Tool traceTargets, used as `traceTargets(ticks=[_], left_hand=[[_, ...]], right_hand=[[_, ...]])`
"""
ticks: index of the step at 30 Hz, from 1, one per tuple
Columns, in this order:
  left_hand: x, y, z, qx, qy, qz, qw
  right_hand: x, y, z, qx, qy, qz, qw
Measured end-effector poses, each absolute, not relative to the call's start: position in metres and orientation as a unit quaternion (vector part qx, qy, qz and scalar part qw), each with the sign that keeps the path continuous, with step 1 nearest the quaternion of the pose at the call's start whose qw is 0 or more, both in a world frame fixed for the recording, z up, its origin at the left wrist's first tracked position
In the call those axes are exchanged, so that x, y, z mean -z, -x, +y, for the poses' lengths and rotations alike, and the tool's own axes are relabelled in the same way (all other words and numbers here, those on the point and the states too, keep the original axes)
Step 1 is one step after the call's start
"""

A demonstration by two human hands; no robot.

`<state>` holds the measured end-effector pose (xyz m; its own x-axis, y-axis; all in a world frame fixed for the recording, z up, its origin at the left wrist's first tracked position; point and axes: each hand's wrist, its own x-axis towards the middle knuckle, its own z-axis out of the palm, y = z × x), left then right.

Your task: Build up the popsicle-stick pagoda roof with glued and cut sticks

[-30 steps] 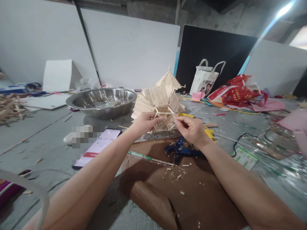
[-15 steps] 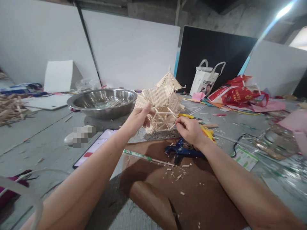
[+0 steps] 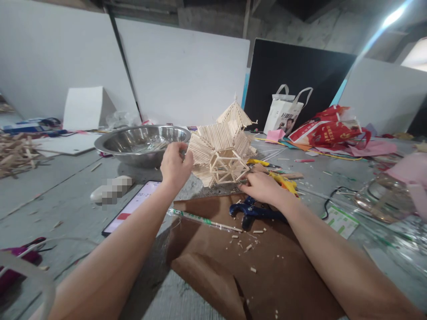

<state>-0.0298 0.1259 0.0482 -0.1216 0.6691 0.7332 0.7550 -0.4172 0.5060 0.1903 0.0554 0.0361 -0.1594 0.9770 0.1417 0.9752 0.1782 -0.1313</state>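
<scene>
A pagoda-like model built of thin wooden sticks (image 3: 223, 146) stands tilted on the grey table, at the far edge of a brown cardboard sheet (image 3: 267, 266). My left hand (image 3: 175, 166) is at the model's left side, fingers curled against its stick roof panel. My right hand (image 3: 263, 186) rests low at the model's lower right corner, fingers bent and touching its base frame. Just under my right wrist lies a blue glue gun (image 3: 251, 211).
A steel bowl (image 3: 142, 142) sits behind the left hand. A phone (image 3: 131, 209) lies left of the cardboard, with a wrapped stick (image 3: 203, 220) across its corner. Yellow-handled cutters (image 3: 282, 180), red bags (image 3: 328, 129), a white tote (image 3: 287, 111) and a glass jar (image 3: 383, 198) fill the right side.
My left hand moved from the model's front lattice up and left to its side panel. My right hand dropped from a raised pinch to the model's base. The model turned slightly.
</scene>
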Motion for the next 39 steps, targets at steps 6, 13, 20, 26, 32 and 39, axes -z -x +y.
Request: traceTargets(ticks=[6, 13, 20, 26, 32, 39], left_hand=[[-0.032, 0.041, 0.147, 0.540, 0.637, -0.551, 0.001], [-0.026, 0.042, 0.149, 0.474, 0.613, -0.534, -0.340], [-0.030, 0.038, 0.144, 0.529, 0.580, -0.501, -0.364], [-0.040, 0.033, 0.136, 0.549, 0.561, -0.481, -0.391], [-0.050, 0.029, 0.130, 0.579, 0.558, -0.462, -0.375], [-0.064, 0.026, 0.121, 0.583, 0.561, -0.459, -0.366]], right_hand=[[-0.026, -0.186, 0.060, -0.159, 0.612, -0.746, 0.207], [-0.021, -0.179, 0.061, -0.488, 0.510, -0.609, 0.361], [-0.030, -0.180, 0.058, -0.587, 0.390, -0.524, 0.479], [-0.033, -0.180, 0.055, -0.623, 0.303, -0.505, 0.515], [-0.040, -0.182, 0.050, -0.629, 0.259, -0.512, 0.525], [-0.047, -0.187, 0.047, -0.605, 0.251, -0.517, 0.551]])
